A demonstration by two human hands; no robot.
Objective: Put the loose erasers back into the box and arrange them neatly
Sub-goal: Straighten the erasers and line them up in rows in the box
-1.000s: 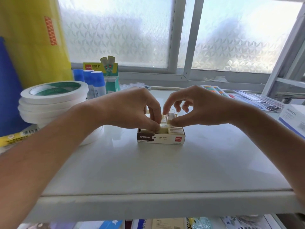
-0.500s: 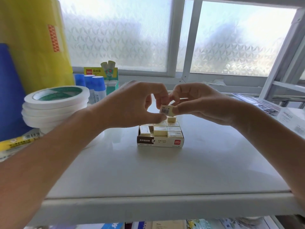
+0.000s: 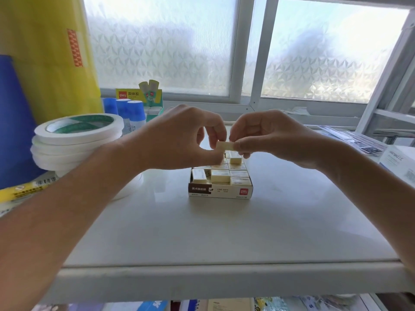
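A small open eraser box (image 3: 221, 192) with a brown-and-white front sits in the middle of the white shelf. Several cream erasers (image 3: 220, 175) lie in it in rows; one at the front left sits askew. Above the box, my left hand (image 3: 179, 140) and my right hand (image 3: 267, 138) meet, and both pinch one cream eraser (image 3: 225, 145) between fingertips and thumbs. The eraser hangs a little above the back rows, flat side toward me.
A stack of white tape rolls (image 3: 74, 140) stands at the left, with blue-capped glue sticks (image 3: 130, 113) and a yellow glue box (image 3: 139, 95) behind. Yellow and blue rolls rise at the far left. Papers and a white box (image 3: 397, 162) lie at the right. The shelf edge (image 3: 224, 277) runs along the front.
Both hands lifted from the box, bringing one eraser up. The eraser has since been turned, so its barcode side no longer faces me.
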